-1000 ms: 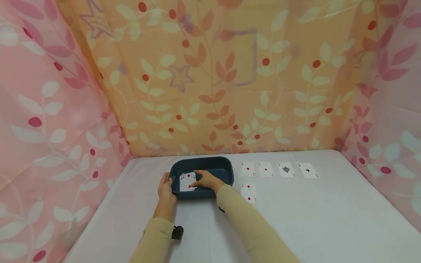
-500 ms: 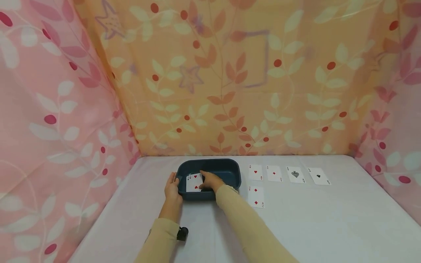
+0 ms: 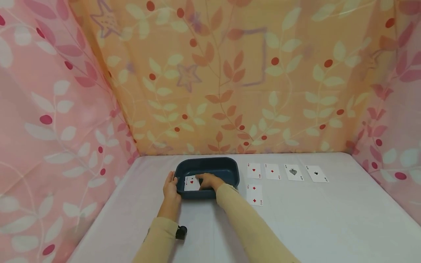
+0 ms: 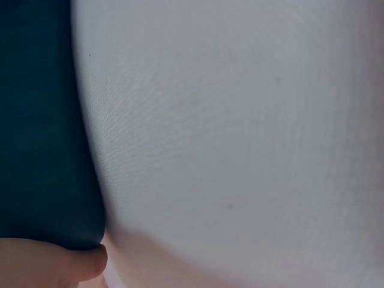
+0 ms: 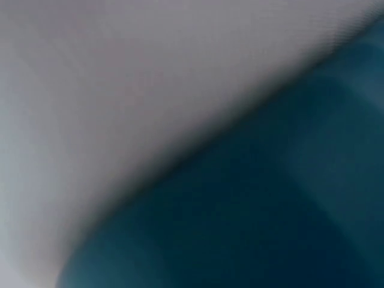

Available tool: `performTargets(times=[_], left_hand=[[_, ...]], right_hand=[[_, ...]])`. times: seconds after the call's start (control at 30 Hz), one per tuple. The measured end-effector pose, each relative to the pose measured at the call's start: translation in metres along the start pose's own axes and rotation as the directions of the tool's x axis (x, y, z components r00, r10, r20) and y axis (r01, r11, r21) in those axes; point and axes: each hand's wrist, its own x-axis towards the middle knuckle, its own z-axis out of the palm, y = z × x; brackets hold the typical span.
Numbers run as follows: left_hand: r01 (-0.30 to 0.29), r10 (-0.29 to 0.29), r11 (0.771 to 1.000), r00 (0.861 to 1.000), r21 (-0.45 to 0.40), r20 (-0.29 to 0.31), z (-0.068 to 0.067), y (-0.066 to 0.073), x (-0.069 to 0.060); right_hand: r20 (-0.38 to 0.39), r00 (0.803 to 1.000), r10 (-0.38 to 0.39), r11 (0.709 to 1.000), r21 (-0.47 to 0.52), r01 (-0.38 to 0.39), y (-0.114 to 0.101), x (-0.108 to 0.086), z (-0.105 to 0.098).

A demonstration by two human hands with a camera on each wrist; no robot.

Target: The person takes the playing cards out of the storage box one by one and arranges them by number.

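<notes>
A dark blue tray (image 3: 210,194) stands on the white-covered table in the head view. My left hand (image 3: 171,188) holds its left side, with the thumb by the rim; the left wrist view shows a fingertip against the tray's wall (image 4: 42,150). My right hand (image 3: 210,181) reaches inside the tray and pinches the right side of a white playing card (image 3: 190,184) with red hearts. Its fingers cover part of the card, so its value is hard to read. The right wrist view shows only the blurred tray (image 5: 240,210) and white cloth.
Right of the tray lie face-up aces in a row: hearts (image 3: 254,175), diamonds (image 3: 275,175), spades (image 3: 298,176) and clubs (image 3: 321,178). Beneath the ace of hearts lies a two of diamonds (image 3: 254,199). Patterned cloth (image 3: 236,120) walls the table's back and sides.
Less of the heart card's face shows now, as the right fingers have shifted over it inside the tray. The left hand stays at the tray's side. The head view has swung slightly.
</notes>
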Motion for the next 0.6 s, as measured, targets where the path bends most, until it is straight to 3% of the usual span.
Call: performTargets(times=[0.2, 0.6], left_hand=[[-0.001, 0.001, 1.000, 1.000, -0.007, 0.012, 0.0003, 0.0002, -0.0028], [-0.020, 0.020, 1.000, 1.000, -0.017, 0.021, 0.0001, -0.0010, -0.0028]], right_hand=[[0.062, 0.998, -0.004, 1.000, -0.021, 0.005, 0.0007, 0.0033, -0.0012], [-0.014, 1.000, 0.005, 0.999, 0.051, -0.004, 0.0037, 0.0013, 0.0002]])
